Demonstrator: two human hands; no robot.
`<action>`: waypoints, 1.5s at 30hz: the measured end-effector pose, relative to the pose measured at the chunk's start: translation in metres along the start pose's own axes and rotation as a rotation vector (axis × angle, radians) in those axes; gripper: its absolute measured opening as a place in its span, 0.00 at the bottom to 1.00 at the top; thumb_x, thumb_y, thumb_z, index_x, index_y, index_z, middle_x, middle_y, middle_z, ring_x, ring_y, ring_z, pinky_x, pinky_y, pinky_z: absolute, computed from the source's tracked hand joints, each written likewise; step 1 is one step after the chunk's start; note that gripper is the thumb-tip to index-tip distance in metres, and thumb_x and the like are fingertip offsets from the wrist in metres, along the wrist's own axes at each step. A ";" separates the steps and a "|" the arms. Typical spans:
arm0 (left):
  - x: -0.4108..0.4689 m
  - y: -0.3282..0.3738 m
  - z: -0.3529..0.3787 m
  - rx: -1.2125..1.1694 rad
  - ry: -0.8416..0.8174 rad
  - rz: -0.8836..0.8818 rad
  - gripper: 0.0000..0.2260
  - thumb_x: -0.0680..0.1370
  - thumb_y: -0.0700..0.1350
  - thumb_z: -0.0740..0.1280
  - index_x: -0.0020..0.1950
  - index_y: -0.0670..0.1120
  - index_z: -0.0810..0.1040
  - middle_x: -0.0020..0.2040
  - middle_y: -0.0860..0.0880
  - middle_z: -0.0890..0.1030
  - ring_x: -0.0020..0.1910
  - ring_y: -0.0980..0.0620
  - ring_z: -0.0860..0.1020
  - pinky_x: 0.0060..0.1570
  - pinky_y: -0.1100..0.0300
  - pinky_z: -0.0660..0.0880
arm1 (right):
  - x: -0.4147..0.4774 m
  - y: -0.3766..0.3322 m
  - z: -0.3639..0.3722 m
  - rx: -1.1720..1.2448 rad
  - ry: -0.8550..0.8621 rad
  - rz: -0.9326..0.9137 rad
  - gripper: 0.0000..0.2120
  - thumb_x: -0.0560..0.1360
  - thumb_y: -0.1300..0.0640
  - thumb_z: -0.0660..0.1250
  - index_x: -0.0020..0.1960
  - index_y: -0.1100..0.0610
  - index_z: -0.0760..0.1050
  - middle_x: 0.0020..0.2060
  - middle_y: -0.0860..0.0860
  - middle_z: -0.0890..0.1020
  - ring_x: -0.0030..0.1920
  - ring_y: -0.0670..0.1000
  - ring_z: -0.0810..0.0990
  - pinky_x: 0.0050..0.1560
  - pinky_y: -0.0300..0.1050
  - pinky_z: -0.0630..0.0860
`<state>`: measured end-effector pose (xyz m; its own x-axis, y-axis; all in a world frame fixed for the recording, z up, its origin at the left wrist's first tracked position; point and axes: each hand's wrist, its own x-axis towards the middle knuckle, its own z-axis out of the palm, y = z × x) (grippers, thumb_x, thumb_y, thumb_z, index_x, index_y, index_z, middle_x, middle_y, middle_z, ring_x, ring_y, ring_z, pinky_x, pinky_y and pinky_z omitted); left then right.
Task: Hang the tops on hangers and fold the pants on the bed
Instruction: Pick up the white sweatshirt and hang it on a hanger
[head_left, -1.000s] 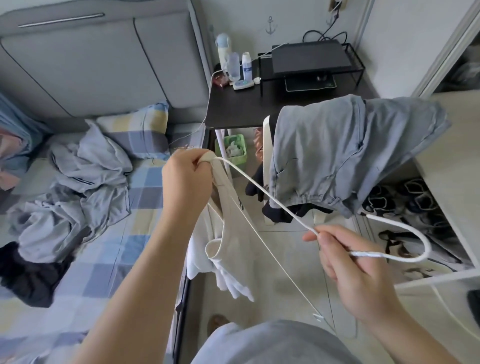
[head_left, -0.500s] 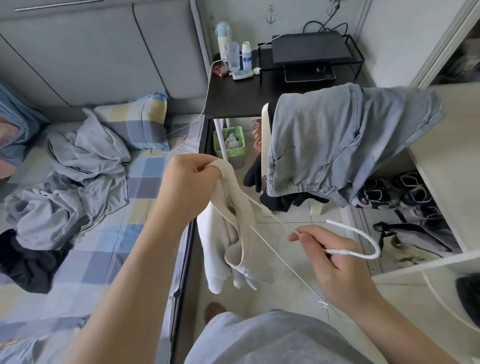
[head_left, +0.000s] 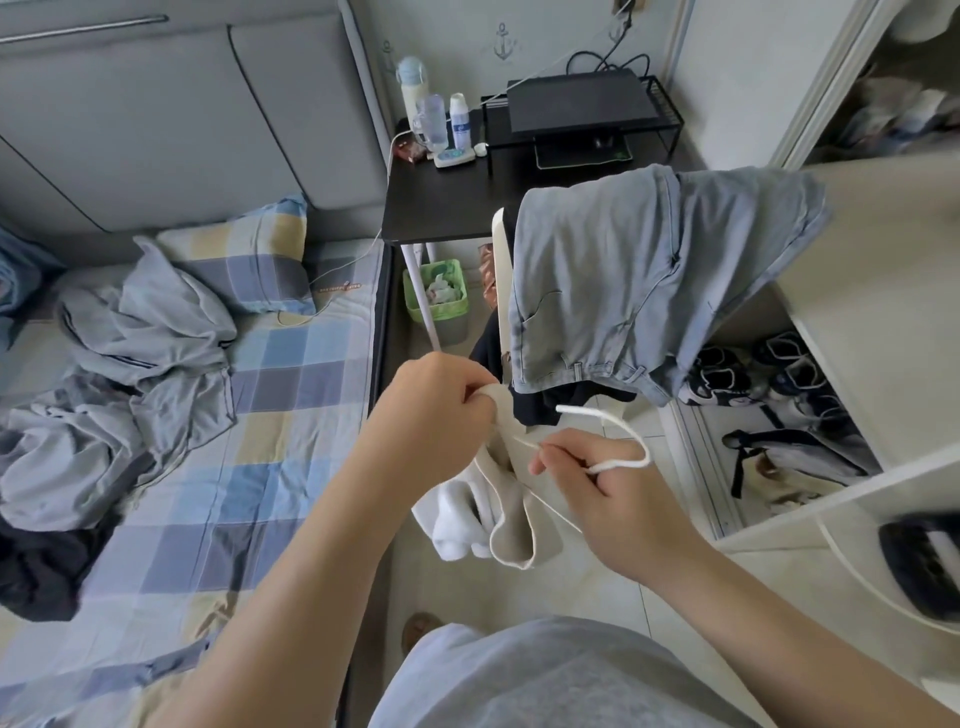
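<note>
1. The left hand (head_left: 434, 410) is closed, its fingers pinching one shoulder strap of a cream top (head_left: 511, 525). The top hangs below the hand, over the floor just beside the bed (head_left: 291, 395).
2. The right hand (head_left: 618, 504) is curled round the neck of a white hanger (head_left: 645, 452), with the hook looping out above the fingers. One thin hanger arm runs toward the gathered strap and the other slants down past the fabric.
3. The two hands are close together. I judge the step in hand to be feeding the hanger's arm into the top's strap. Whether the arm is already inside the strap cannot be told, because the cloth is bunched there.
4. No finished hanging garment or folded pants show in this view, so the task looks to be at an early stage.
5. Much appears to be left to do:
   - Pale jeans (head_left: 639, 280) lie draped over a chair (head_left: 500, 270), unfolded.
   - Crumpled grey garments (head_left: 140, 364) and a dark garment (head_left: 39, 571) lie in heaps on the bed.
6. I cannot tell which of those heaps are tops and which are pants.
</note>
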<state>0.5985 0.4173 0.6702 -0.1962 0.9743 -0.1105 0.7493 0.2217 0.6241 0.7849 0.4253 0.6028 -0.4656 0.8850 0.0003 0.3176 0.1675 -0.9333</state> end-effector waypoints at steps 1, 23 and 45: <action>0.000 0.001 -0.003 -0.009 0.000 0.013 0.13 0.76 0.39 0.63 0.42 0.51 0.86 0.31 0.55 0.80 0.29 0.55 0.74 0.27 0.66 0.69 | -0.003 -0.002 0.000 0.017 0.016 -0.034 0.12 0.82 0.57 0.62 0.42 0.55 0.80 0.23 0.44 0.71 0.25 0.43 0.68 0.30 0.30 0.63; -0.008 -0.023 -0.004 0.389 0.156 0.421 0.16 0.74 0.53 0.74 0.62 0.57 0.82 0.60 0.54 0.76 0.64 0.48 0.70 0.65 0.48 0.64 | 0.017 0.004 -0.021 0.354 -0.029 -0.029 0.13 0.77 0.51 0.62 0.41 0.56 0.81 0.22 0.49 0.63 0.25 0.46 0.61 0.28 0.36 0.59; -0.005 -0.037 0.010 0.058 0.340 0.251 0.06 0.79 0.43 0.70 0.42 0.46 0.81 0.26 0.56 0.70 0.33 0.56 0.73 0.29 0.65 0.66 | 0.032 0.026 -0.042 -0.033 0.215 -0.205 0.14 0.79 0.54 0.65 0.63 0.57 0.75 0.56 0.46 0.81 0.59 0.48 0.79 0.59 0.48 0.76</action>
<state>0.5778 0.4044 0.6399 -0.1938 0.9318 0.3069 0.8330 -0.0089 0.5532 0.8131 0.4767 0.5935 -0.3386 0.9024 0.2664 0.2635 0.3628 -0.8939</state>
